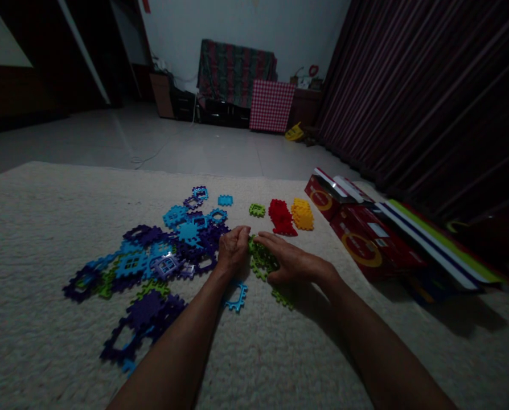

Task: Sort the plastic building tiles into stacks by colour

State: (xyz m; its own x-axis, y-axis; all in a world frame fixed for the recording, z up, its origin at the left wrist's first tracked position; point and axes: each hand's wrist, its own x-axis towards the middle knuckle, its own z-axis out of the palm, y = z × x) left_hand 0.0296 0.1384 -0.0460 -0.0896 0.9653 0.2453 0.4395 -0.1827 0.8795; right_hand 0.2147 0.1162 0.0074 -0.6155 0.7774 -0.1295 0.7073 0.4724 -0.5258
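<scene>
Green interlocking toy tiles (261,262) with toothed edges lie in a small pile between my hands. My left hand (234,247) is closed at the pile's left edge; what its curled fingers hold, if anything, is hidden. My right hand (295,259) rests at the pile's right side, its fingers stretched over the upper tiles and its thumb apart. Another green tile (282,298) lies below my right hand, partly under its shadow. By my left wrist is a light blue frame tile (236,297). A single green tile (257,210) lies farther ahead.
Purple and blue tiles (188,233) spread in a heap on the left, with some green among them. Red tiles (280,216) and yellow tiles (302,214) form piles ahead. Red boxes (365,242) stand to the right on the pale textured cover (258,364).
</scene>
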